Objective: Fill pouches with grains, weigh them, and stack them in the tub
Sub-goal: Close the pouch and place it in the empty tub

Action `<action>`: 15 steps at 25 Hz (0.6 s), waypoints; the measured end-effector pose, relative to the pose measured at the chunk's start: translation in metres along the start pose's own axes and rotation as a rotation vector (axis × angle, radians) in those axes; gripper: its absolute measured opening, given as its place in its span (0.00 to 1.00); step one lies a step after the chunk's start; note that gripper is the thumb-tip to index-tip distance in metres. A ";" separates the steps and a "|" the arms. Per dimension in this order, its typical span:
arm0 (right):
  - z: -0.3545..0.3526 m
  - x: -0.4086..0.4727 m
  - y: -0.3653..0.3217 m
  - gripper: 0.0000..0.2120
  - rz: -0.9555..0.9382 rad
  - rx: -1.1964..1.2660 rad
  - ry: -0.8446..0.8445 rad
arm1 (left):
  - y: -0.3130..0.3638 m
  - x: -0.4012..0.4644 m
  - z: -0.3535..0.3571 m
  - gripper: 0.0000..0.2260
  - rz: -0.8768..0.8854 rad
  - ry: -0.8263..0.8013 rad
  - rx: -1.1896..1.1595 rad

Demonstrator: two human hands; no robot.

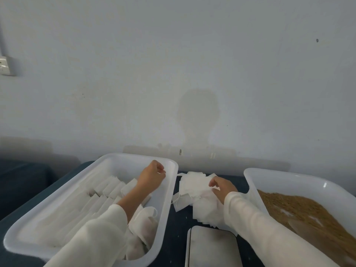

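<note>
A white tub (169, 191) on the left holds rows of filled white pouches (107, 189). My left hand (152, 175) hovers over its far right corner with fingers curled; a thin pouch string seems pinched at the fingertips, though I cannot be sure. Between the tubs lies a loose pile of empty white pouches (192, 191). My right hand (221, 186) rests on that pile and pinches one pouch. At the right, a second white tub (250, 182) holds brown grains (308, 214). A flat grey scale (212, 247) lies at the bottom centre.
The tubs stand on a dark blue table (173, 237) against a pale wall. A wall socket (5, 65) is at the far left. Both white sleeves cross the tubs' near parts.
</note>
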State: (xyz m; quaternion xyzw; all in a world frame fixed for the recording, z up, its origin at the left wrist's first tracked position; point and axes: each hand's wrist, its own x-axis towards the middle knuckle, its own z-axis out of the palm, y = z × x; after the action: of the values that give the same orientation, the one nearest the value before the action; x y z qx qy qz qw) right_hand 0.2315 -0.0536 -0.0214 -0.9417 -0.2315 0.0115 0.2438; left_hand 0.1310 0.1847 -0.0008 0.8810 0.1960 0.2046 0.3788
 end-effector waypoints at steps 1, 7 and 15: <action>0.004 0.007 -0.004 0.08 -0.028 -0.069 -0.017 | 0.001 -0.002 0.006 0.06 -0.002 -0.010 0.001; 0.042 0.048 -0.030 0.20 -0.131 -0.587 -0.135 | -0.009 -0.007 0.021 0.05 -0.037 -0.062 -0.019; 0.056 0.062 -0.028 0.20 -0.168 -0.739 -0.125 | -0.015 -0.004 0.026 0.05 -0.041 -0.107 -0.048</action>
State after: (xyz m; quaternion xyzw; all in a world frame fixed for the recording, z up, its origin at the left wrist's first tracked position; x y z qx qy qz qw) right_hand 0.2674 0.0210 -0.0517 -0.9413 -0.3108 -0.0354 -0.1268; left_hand 0.1379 0.1771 -0.0297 0.8773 0.1885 0.1541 0.4137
